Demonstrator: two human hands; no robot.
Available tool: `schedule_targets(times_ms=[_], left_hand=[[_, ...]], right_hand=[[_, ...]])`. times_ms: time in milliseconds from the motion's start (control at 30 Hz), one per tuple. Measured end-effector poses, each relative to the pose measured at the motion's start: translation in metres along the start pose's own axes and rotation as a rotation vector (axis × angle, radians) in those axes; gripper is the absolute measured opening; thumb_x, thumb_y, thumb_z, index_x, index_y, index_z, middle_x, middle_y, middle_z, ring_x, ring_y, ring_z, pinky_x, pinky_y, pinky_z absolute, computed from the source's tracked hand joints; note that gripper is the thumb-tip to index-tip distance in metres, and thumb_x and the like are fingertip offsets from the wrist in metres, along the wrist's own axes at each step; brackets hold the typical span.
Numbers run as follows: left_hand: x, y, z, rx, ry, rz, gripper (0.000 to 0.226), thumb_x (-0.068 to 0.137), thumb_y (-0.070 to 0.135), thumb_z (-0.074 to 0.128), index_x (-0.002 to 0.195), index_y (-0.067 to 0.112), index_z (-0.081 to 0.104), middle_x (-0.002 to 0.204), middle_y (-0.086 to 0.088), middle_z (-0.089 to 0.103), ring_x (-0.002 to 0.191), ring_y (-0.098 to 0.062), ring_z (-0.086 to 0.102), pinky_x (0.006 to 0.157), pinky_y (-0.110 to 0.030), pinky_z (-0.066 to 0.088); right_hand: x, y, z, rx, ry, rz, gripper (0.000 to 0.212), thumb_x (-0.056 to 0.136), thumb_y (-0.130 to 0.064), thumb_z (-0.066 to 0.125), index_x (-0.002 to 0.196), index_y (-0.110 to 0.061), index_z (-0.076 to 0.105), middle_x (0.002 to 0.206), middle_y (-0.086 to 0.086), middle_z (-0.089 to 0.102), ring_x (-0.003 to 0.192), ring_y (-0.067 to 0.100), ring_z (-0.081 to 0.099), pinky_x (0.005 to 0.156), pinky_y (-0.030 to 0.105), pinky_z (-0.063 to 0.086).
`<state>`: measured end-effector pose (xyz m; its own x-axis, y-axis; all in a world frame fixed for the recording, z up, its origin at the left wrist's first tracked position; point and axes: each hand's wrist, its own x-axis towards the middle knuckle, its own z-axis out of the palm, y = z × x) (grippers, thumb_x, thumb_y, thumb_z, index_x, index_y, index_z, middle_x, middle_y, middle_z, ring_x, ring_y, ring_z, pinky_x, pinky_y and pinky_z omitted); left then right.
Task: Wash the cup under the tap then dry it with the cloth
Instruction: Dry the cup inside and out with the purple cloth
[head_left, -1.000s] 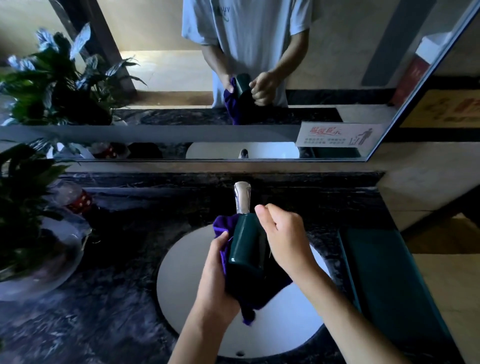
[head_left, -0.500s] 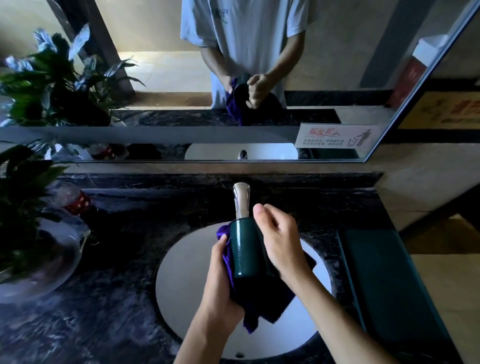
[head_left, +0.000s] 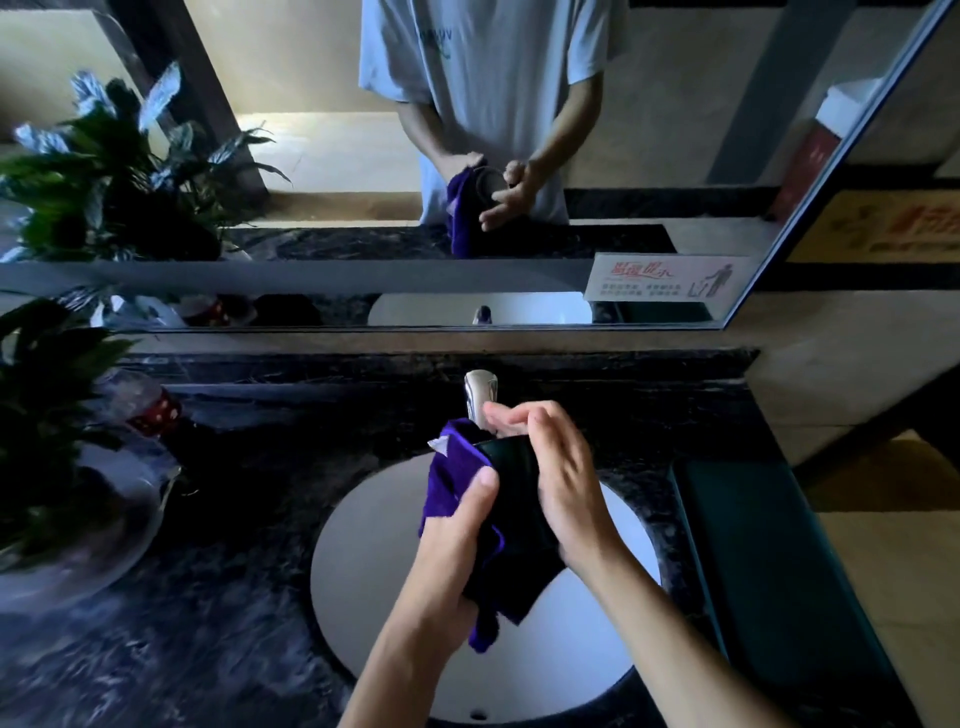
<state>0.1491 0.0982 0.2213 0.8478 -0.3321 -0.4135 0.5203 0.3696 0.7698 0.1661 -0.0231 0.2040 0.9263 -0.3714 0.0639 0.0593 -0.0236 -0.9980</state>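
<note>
I hold a dark green cup (head_left: 511, 467) over the white sink basin (head_left: 374, 545), just in front of the chrome tap (head_left: 479, 392). My left hand (head_left: 457, 535) grips a purple cloth (head_left: 449, 478) wrapped around the cup's left side and underside. My right hand (head_left: 561, 478) presses flat on the cup's right side, fingers reaching toward its far end. Most of the cup is hidden by cloth and hands. No water runs from the tap.
A dark marble counter (head_left: 234, 597) surrounds the basin. A potted plant (head_left: 47, 415) in a clear dish and a red-labelled bottle (head_left: 150, 410) stand at the left. A mirror (head_left: 311, 156) runs along the back wall. A green panel (head_left: 769, 561) lies to the right.
The cup has been turned in my hands; the cloth has come up over its left side. My right hand has shifted from the cup's top to lie flat along its side.
</note>
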Motion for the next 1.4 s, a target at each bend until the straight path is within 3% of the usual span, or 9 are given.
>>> schedule_targets(times_ms=[133, 233, 400, 567, 733, 967, 1100, 1267, 1400], left_hand=[[0.004, -0.007, 0.001, -0.027, 0.071, 0.056, 0.048, 0.084, 0.027, 0.075, 0.128, 0.011, 0.062, 0.115, -0.025, 0.074, 0.098, -0.032, 0.075, 0.071, -0.038, 0.063], [0.008, -0.007, 0.002, -0.103, 0.111, 0.059, 0.07, 0.079, 0.041, 0.074, 0.138, 0.007, 0.056, 0.128, -0.029, 0.069, 0.117, -0.045, 0.067, 0.091, -0.048, 0.059], [0.006, -0.01, 0.002, -0.024, 0.099, 0.109, 0.078, 0.073, 0.061, 0.069, 0.127, 0.006, 0.056, 0.093, -0.02, 0.063, 0.075, -0.031, 0.059, 0.066, -0.033, 0.049], [-0.001, -0.004, 0.003, 0.088, 0.038, 0.223, 0.034, 0.072, 0.057, 0.069, 0.101, 0.038, 0.066, 0.083, -0.02, 0.062, 0.063, -0.038, 0.052, 0.053, -0.035, 0.044], [-0.001, 0.006, -0.005, 0.111, 0.094, 0.303, 0.045, 0.068, 0.05, 0.073, 0.096, 0.019, 0.055, 0.062, -0.01, 0.047, 0.049, -0.018, 0.037, 0.044, -0.027, 0.029], [-0.003, 0.018, -0.009, 0.515, -0.03, 0.573, 0.008, 0.091, 0.033, 0.076, 0.092, 0.028, 0.07, 0.073, 0.015, 0.072, 0.062, 0.003, 0.065, 0.055, -0.014, 0.051], [-0.005, 0.043, -0.011, 0.476, -0.181, 0.468, 0.079, 0.09, 0.079, 0.041, 0.103, 0.005, 0.068, 0.077, -0.014, 0.066, 0.073, -0.016, 0.058, 0.069, -0.031, 0.048], [-0.004, 0.052, 0.002, 0.591, -0.11, 0.539, 0.034, 0.105, 0.023, 0.056, 0.073, 0.013, 0.056, 0.057, 0.012, 0.055, 0.053, -0.001, 0.047, 0.051, -0.016, 0.042], [0.002, 0.055, -0.002, 0.438, -0.141, 0.581, 0.021, 0.087, 0.024, 0.074, 0.106, 0.018, 0.067, 0.095, -0.003, 0.076, 0.089, -0.014, 0.072, 0.077, -0.029, 0.058]], right_hand=[[-0.006, -0.004, -0.001, -0.209, 0.099, -0.046, 0.045, 0.099, -0.052, 0.034, 0.112, -0.019, 0.061, 0.11, -0.013, 0.068, 0.104, 0.007, 0.065, 0.091, 0.024, 0.049], [-0.027, -0.013, -0.004, -0.253, 0.137, -0.069, 0.023, 0.098, -0.038, 0.05, 0.112, -0.021, 0.06, 0.11, -0.01, 0.067, 0.104, 0.004, 0.062, 0.087, 0.019, 0.046], [-0.064, -0.01, -0.013, -0.484, -0.061, -0.112, 0.054, 0.088, -0.055, 0.055, 0.14, -0.043, 0.045, 0.136, -0.021, 0.055, 0.129, 0.002, 0.049, 0.105, 0.026, 0.041], [-0.064, -0.015, -0.016, -0.196, -0.192, -0.045, 0.081, 0.083, -0.03, 0.074, 0.152, -0.044, 0.032, 0.147, -0.017, 0.052, 0.138, 0.007, 0.048, 0.11, 0.034, 0.044], [-0.063, -0.013, -0.031, -0.138, -0.208, -0.055, 0.077, 0.081, -0.033, 0.077, 0.147, -0.05, 0.041, 0.141, -0.008, 0.055, 0.133, 0.016, 0.054, 0.103, 0.04, 0.052], [-0.065, -0.015, -0.039, -0.017, -0.181, -0.05, 0.072, 0.079, -0.03, 0.077, 0.141, -0.052, 0.048, 0.137, -0.009, 0.059, 0.128, 0.016, 0.06, 0.094, 0.032, 0.056], [-0.072, -0.019, -0.044, 0.008, -0.211, -0.077, 0.076, 0.084, -0.012, 0.074, 0.144, -0.05, 0.046, 0.134, -0.015, 0.059, 0.131, 0.015, 0.057, 0.098, 0.022, 0.049], [-0.068, -0.023, -0.048, 0.037, -0.265, -0.069, 0.078, 0.084, -0.006, 0.074, 0.149, -0.038, 0.045, 0.148, -0.005, 0.053, 0.14, 0.021, 0.049, 0.108, 0.031, 0.045], [-0.067, -0.027, -0.056, 0.046, -0.33, -0.056, 0.077, 0.082, -0.007, 0.076, 0.146, -0.038, 0.048, 0.143, -0.009, 0.056, 0.138, 0.021, 0.051, 0.104, 0.028, 0.047]])
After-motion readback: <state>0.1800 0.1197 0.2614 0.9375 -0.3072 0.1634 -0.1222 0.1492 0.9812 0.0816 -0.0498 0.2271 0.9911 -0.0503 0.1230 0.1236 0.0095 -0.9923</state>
